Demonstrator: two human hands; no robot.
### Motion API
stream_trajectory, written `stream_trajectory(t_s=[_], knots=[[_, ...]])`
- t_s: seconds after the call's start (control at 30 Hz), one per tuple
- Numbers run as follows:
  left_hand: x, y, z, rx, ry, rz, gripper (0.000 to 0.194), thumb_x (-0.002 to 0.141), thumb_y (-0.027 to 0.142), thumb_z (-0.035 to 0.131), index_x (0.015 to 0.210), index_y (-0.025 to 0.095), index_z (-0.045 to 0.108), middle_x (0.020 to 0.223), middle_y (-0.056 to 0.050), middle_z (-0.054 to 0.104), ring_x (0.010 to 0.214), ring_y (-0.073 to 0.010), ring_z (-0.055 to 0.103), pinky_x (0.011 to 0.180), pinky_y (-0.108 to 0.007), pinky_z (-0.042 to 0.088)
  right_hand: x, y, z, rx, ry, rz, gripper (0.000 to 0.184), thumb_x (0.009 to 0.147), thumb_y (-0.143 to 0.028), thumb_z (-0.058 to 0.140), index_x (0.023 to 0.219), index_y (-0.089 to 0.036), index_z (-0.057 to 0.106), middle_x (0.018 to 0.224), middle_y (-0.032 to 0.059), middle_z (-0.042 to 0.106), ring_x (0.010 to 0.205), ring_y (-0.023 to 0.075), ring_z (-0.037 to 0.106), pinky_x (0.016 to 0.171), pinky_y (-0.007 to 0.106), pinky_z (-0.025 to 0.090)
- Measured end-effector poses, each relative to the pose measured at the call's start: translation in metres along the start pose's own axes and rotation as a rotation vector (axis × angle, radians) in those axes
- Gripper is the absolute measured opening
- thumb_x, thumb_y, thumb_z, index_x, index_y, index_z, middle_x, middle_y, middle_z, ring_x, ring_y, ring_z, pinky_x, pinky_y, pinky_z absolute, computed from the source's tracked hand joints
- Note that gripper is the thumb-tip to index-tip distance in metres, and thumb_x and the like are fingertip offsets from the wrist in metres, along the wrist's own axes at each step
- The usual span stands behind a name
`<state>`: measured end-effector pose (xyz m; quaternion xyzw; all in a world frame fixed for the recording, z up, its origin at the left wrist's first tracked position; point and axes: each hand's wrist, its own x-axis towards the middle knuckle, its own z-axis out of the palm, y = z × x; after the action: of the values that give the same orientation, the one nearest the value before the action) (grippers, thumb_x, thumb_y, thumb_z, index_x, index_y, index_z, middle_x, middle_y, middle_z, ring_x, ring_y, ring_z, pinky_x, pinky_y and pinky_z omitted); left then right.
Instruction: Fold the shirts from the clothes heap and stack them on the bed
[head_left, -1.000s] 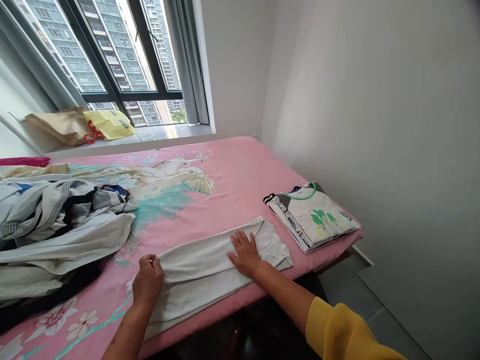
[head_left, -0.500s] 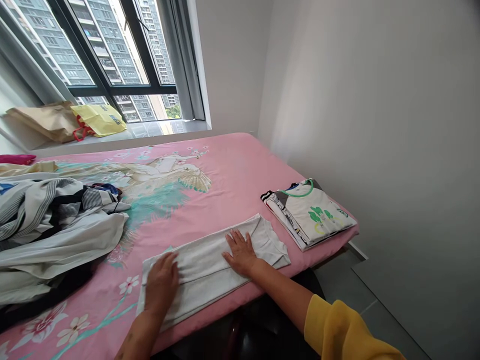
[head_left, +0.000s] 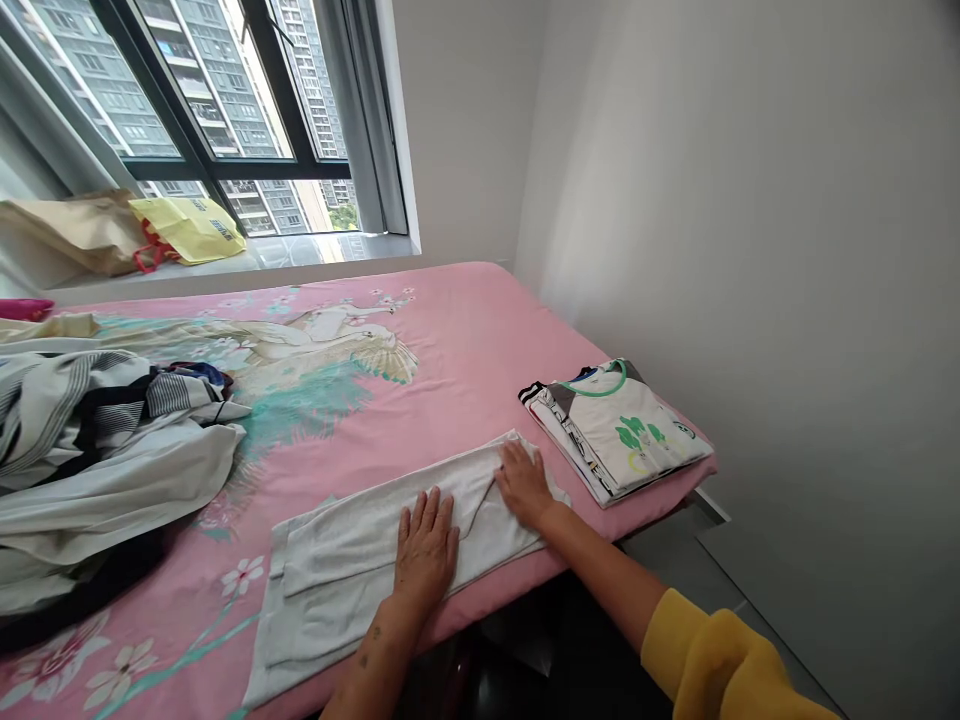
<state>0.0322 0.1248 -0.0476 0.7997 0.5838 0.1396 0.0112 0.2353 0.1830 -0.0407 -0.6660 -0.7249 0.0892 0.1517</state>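
Note:
A pale grey-white garment [head_left: 352,555] lies folded into a long strip near the front edge of the pink bed [head_left: 450,350]. My left hand [head_left: 426,545] rests flat on its middle, fingers spread. My right hand [head_left: 523,485] lies on the garment's right end, fingers curled into the cloth near the neck edge. To the right, a stack of folded shirts [head_left: 619,425] with a green-printed white one on top sits at the bed's corner.
A heap of unfolded striped and white clothes [head_left: 97,450] covers the bed's left side. Yellow and tan bags [head_left: 127,228] lie on the window sill behind. A white wall runs along the right; grey floor shows past the bed's corner.
My left hand let go of the garment's left end and slid right to its middle. My right hand moved from the middle to the right end.

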Motion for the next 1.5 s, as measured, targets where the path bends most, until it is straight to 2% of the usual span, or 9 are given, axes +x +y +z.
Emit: stream_trajectory(t_s=[0.17, 0.43, 0.6, 0.77, 0.93, 1.03, 1.2, 1.37, 1.5], knots=[[0.016, 0.008, -0.007, -0.033, -0.023, -0.017, 0.041, 0.092, 0.025, 0.032, 0.126, 0.021, 0.054, 0.143, -0.007, 0.042, 0.136, -0.0229, 0.029, 0.111, -0.048, 0.020, 0.005, 0.013, -0.010, -0.019, 0.097, -0.057, 0.048, 0.095, -0.033, 0.025, 0.139, -0.016, 0.037, 0.148, 0.0075, 0.032, 0.139, 0.0181, 0.018, 0.113, 0.044, 0.003], [0.028, 0.008, 0.003, 0.018, -0.181, -0.086, 0.051, 0.091, 0.036, 0.033, 0.141, 0.027, 0.034, 0.152, -0.004, 0.026, 0.140, -0.0275, 0.016, 0.110, -0.057, 0.007, 0.011, 0.007, -0.009, -0.005, -0.238, 0.019, 0.059, 0.094, -0.043, 0.024, 0.146, -0.016, 0.019, 0.154, 0.0075, 0.013, 0.142, 0.0226, 0.003, 0.110, 0.055, 0.000], [0.032, 0.005, -0.008, -0.025, -0.241, -0.119, 0.052, 0.092, 0.037, 0.028, 0.142, 0.024, 0.034, 0.152, -0.006, 0.025, 0.140, -0.0248, 0.020, 0.109, -0.056, 0.015, -0.012, -0.024, -0.017, -0.002, -0.037, -0.158, 0.054, 0.096, -0.039, 0.023, 0.145, -0.017, 0.024, 0.153, 0.0065, 0.017, 0.142, 0.0205, 0.003, 0.112, 0.051, -0.003], [0.020, 0.002, -0.015, 0.063, -0.245, -0.135, 0.056, 0.090, 0.042, 0.032, 0.143, 0.026, 0.030, 0.154, -0.006, 0.018, 0.141, -0.0270, 0.011, 0.109, -0.060, 0.004, -0.049, -0.052, -0.003, 0.044, -0.148, -0.305, 0.057, 0.095, -0.047, 0.025, 0.146, -0.021, 0.022, 0.153, 0.0067, 0.017, 0.142, 0.0223, 0.007, 0.112, 0.053, 0.000], [-0.021, -0.044, -0.026, 0.148, -0.244, -0.267, 0.060, 0.088, 0.051, 0.031, 0.143, 0.027, 0.028, 0.154, -0.005, 0.017, 0.142, -0.0273, 0.011, 0.108, -0.062, -0.001, -0.061, -0.018, -0.005, 0.042, -0.175, -0.050, 0.065, 0.092, -0.053, 0.027, 0.144, -0.013, 0.026, 0.151, 0.0110, 0.020, 0.141, 0.0257, 0.013, 0.111, 0.056, 0.001], [-0.055, -0.095, -0.036, 0.197, -0.225, -0.380, 0.059, 0.088, 0.050, 0.030, 0.143, 0.029, 0.028, 0.154, -0.004, 0.017, 0.142, -0.0263, 0.010, 0.107, -0.062, 0.000, -0.067, 0.015, -0.020, 0.029, -0.045, 0.082, 0.057, 0.094, -0.046, 0.026, 0.141, -0.014, 0.034, 0.148, 0.0103, 0.029, 0.139, 0.0257, 0.019, 0.110, 0.057, 0.006], [-0.095, -0.163, -0.055, 0.144, -0.121, -0.638, 0.058, 0.091, 0.046, 0.027, 0.142, 0.020, 0.031, 0.152, -0.012, 0.022, 0.141, -0.0292, 0.014, 0.106, -0.060, 0.018, -0.101, 0.038, -0.028, 0.158, 0.216, 0.064, 0.043, 0.095, -0.039, 0.028, 0.126, -0.021, 0.052, 0.138, 0.0080, 0.046, 0.133, 0.0239, 0.034, 0.108, 0.055, 0.019], [-0.083, -0.146, -0.065, 0.155, 0.041, -0.413, 0.051, 0.093, 0.034, 0.023, 0.139, 0.015, 0.037, 0.150, -0.011, 0.030, 0.140, -0.0224, 0.018, 0.111, -0.051, 0.014, -0.158, 0.023, -0.005, 0.304, 0.272, -0.020, 0.033, 0.093, -0.037, 0.037, 0.115, -0.024, 0.058, 0.128, 0.0067, 0.055, 0.127, 0.0249, 0.042, 0.106, 0.055, 0.026], [-0.054, -0.124, -0.059, 0.155, -0.076, -0.302, 0.053, 0.093, 0.038, 0.024, 0.142, 0.022, 0.032, 0.152, -0.005, 0.024, 0.141, -0.0207, 0.013, 0.112, -0.052, 0.007, -0.192, 0.014, 0.005, 0.378, 0.176, -0.068, 0.027, 0.092, -0.033, 0.042, 0.106, -0.024, 0.064, 0.118, 0.0071, 0.061, 0.119, 0.0242, 0.049, 0.106, 0.051, 0.032]])
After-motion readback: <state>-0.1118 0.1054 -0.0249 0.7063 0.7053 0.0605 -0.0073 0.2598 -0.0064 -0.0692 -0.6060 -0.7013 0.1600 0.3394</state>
